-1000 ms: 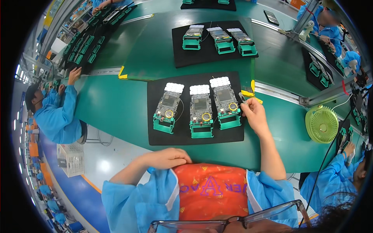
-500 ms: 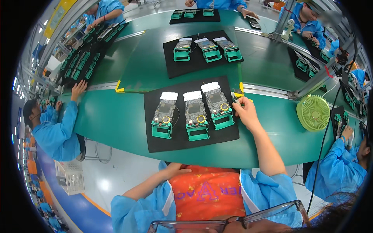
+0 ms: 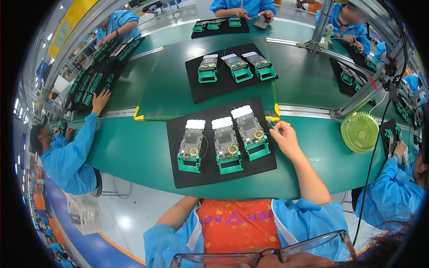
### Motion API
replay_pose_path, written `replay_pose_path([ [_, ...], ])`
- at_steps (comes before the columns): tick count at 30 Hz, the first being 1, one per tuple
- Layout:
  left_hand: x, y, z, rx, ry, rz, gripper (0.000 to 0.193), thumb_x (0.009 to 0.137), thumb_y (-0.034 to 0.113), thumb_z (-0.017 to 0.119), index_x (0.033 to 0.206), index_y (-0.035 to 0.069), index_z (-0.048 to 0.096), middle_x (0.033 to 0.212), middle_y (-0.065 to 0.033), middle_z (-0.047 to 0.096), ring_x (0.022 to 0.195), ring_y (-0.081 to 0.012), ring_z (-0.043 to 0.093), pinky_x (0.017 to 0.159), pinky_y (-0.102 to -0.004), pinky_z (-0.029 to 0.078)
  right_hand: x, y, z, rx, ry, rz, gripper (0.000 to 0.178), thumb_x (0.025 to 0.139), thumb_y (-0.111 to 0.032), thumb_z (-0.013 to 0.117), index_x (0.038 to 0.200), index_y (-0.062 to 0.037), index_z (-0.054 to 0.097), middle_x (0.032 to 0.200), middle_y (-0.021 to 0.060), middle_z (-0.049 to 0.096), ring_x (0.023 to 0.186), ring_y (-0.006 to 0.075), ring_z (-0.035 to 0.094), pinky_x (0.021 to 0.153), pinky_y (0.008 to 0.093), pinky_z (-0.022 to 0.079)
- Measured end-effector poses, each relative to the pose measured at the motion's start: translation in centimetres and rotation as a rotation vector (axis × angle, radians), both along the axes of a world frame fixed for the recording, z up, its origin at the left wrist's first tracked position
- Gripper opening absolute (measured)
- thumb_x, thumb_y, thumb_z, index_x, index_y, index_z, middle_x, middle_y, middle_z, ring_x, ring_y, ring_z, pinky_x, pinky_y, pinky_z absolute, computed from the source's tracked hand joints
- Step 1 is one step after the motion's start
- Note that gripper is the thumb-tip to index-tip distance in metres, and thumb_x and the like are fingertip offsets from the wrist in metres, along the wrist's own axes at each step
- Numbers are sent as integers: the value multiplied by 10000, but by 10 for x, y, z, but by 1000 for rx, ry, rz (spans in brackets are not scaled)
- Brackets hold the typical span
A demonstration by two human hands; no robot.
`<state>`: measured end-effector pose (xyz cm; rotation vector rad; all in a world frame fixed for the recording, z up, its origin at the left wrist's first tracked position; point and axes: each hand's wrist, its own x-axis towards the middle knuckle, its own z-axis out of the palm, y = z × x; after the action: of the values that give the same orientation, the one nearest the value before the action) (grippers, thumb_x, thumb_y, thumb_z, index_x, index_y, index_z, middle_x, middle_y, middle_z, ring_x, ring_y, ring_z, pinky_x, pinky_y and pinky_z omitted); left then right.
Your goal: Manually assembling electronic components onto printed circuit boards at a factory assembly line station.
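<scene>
Beside the right edge of a black mat (image 3: 223, 179), my right hand (image 3: 287, 138) is closed, with thumb and fingers pinched on a small grey-white piece (image 3: 271, 122) whose kind I cannot make out. Three circuit boards in green frames lie on the mat: a left board (image 3: 193, 139), a middle board (image 3: 225, 136) and a right board (image 3: 248, 124), the nearest to my right hand. Each has a white padded far end, a yellow-ringed round part and a green frame at the near end. My left forearm (image 3: 178, 212) reaches to the table's front edge, and its hand is hidden there.
Farther back lies another black mat (image 3: 201, 91) with three similar boards. A green fan (image 3: 360, 132) stands at the right. Metal rails (image 3: 308, 114) cross the table. Co-workers sit around; one person's hand (image 3: 101, 102) rests at the left by a mat of green frames.
My view has tilted, so the table sits lower in the picture. My left hand has slipped out of sight at the table edge. My right hand keeps its pinch beside the mat.
</scene>
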<state>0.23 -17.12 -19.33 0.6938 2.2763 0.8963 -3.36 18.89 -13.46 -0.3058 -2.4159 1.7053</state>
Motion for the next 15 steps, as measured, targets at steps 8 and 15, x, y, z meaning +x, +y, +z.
replay_pose_path([
  [8,36,-41,57,-105,-200,-204,333,934,228,531,1216,57,574,1118,-195,627,1013,-333,599,844,-397,473,-4,-5,-7,-201,57,-59,151,888,-109,639,834,-52,510,700,-65,467,635,21,388,547,211,312],
  [15,8,-86,122,245,-635,-346,521,934,278,585,1360,12,445,1140,-116,612,1042,-208,577,890,-346,448,-3,-33,17,-273,111,44,111,928,-101,600,899,-14,537,797,-40,546,718,8,457,609,187,365],
])
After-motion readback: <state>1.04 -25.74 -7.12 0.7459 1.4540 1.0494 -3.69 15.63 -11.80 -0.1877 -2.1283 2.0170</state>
